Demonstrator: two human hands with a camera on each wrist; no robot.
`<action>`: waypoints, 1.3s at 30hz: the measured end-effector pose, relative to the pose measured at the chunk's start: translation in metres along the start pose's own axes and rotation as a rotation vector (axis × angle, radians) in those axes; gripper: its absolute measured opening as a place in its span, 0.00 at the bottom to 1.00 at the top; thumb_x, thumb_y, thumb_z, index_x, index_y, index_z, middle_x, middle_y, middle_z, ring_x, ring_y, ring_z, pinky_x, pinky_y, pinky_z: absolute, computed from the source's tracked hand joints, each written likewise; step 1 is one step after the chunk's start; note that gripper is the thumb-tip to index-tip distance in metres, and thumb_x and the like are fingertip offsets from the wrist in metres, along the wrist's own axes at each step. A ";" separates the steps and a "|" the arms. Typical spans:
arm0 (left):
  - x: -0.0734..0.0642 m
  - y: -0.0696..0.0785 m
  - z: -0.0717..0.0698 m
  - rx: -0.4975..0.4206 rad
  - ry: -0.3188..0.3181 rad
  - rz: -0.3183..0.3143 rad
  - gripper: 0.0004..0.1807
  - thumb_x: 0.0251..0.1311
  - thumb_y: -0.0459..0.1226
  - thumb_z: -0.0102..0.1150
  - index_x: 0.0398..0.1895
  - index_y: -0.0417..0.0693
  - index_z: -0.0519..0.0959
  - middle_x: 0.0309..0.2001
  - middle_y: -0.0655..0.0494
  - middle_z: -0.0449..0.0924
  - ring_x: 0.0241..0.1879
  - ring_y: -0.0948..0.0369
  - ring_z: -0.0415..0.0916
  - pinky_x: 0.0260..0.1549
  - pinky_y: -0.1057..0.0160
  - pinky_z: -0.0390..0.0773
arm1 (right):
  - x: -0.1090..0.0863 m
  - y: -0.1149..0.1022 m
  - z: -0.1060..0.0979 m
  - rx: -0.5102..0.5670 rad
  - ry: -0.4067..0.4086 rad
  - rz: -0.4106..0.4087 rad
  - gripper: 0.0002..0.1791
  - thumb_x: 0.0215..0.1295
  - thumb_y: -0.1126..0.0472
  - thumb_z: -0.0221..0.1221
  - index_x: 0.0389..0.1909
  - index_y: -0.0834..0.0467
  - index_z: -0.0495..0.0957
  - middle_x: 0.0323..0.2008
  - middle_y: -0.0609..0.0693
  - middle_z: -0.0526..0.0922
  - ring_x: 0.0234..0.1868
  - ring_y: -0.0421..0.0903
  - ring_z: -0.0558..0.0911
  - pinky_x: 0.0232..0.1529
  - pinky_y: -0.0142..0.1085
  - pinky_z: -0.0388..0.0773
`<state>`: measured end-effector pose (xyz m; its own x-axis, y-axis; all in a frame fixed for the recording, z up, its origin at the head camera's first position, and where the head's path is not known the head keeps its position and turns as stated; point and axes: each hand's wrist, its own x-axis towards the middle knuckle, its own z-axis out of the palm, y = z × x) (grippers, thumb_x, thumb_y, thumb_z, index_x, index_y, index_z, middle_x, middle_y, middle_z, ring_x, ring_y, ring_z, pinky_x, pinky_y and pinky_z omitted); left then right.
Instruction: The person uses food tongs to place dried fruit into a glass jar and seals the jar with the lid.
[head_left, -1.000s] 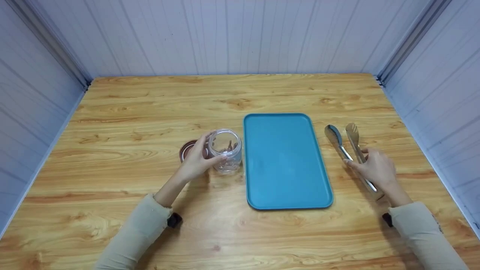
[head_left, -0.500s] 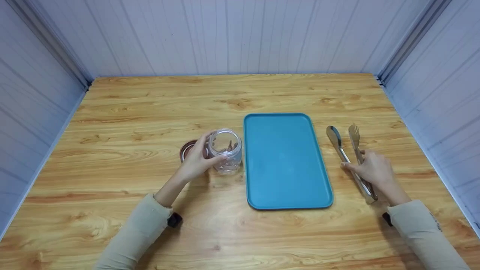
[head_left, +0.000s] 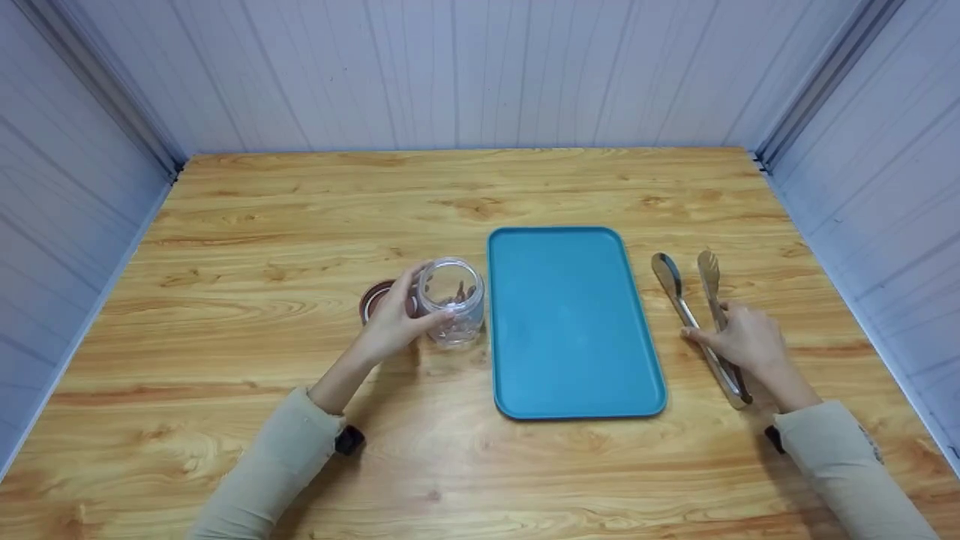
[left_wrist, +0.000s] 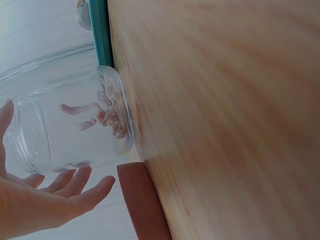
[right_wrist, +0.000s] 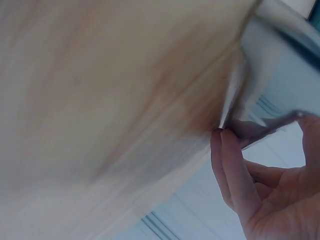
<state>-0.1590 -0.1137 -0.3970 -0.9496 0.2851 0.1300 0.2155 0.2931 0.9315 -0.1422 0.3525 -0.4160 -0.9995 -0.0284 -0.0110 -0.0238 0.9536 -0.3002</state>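
- Over toward the left of the tray, going by the head view, the left hand (head_left: 394, 321) is curled round the upper part of a clear jar (head_left: 459, 330), thumb on the near side. Jar's upright on the wooden table (head_left: 300, 225), mouth uncovered, with a brown lid (head_left: 373, 298) lying just to its left.
- Same view, middle: the blue tray (head_left: 574, 322) sits flat right beside the jar. Can't tell from here if they touch.
- Same view, right side: the right hand (head_left: 746, 337) has metal tongs (head_left: 690, 319) between thumb and fingers, about midway along. The arms are spread, spoon end left, fork end right, both pointing far, joined end near. I'd guess they're stiff and springy, fairly light, a bit slick; that mid-arm hold looks sensible, since pinching too near the joined end would probably take more squeeze.
- Left wrist view: a few curled, pinkish-brown pieces (left_wrist: 110, 107) sit low in the jar. Can't say if they're brittle or soft, so I'd go easy on them. Jar looks rigid and smooth, maybe light, and glass or plastic is anyone's guess. Grabbing below the rim seems right, snug but not crushing.
- Right wrist view: fingertips on one arm, thumb on the other, a clear gap between. Whether the tips rest on the table, I can't tell.
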 end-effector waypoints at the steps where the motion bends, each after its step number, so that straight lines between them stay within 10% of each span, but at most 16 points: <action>1: 0.001 -0.005 0.000 -0.008 0.001 -0.001 0.40 0.46 0.36 0.66 0.63 0.42 0.56 0.56 0.41 0.63 0.54 0.47 0.61 0.50 0.52 0.63 | 0.000 0.000 0.000 -0.001 -0.003 0.000 0.47 0.46 0.35 0.58 0.47 0.77 0.68 0.22 0.60 0.74 0.18 0.51 0.70 0.17 0.43 0.65; 14: 0.001 -0.009 0.000 -0.022 0.002 0.005 0.41 0.46 0.38 0.66 0.62 0.42 0.56 0.55 0.40 0.63 0.53 0.46 0.62 0.50 0.53 0.64 | -0.001 0.000 -0.021 0.046 0.025 -0.018 0.47 0.50 0.37 0.56 0.51 0.78 0.63 0.31 0.68 0.76 0.28 0.61 0.75 0.26 0.51 0.69; 27: 0.001 -0.009 0.000 0.000 0.009 0.007 0.40 0.46 0.38 0.66 0.62 0.44 0.57 0.54 0.41 0.65 0.53 0.47 0.63 0.50 0.54 0.64 | 0.004 -0.019 -0.030 0.279 0.218 -0.056 0.40 0.52 0.43 0.59 0.54 0.72 0.65 0.39 0.67 0.74 0.38 0.62 0.75 0.34 0.53 0.70; 39: -0.008 0.025 -0.002 -0.023 -0.016 -0.008 0.37 0.49 0.30 0.62 0.61 0.34 0.55 0.54 0.36 0.63 0.53 0.48 0.62 0.51 0.54 0.63 | 0.007 -0.050 -0.016 0.495 0.190 -0.141 0.32 0.54 0.50 0.60 0.54 0.68 0.67 0.39 0.60 0.75 0.40 0.53 0.76 0.32 0.24 0.70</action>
<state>-0.1460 -0.1102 -0.3739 -0.9477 0.2969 0.1172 0.2023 0.2748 0.9400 -0.1478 0.3095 -0.3860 -0.9742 -0.0470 0.2206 -0.1916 0.6884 -0.6996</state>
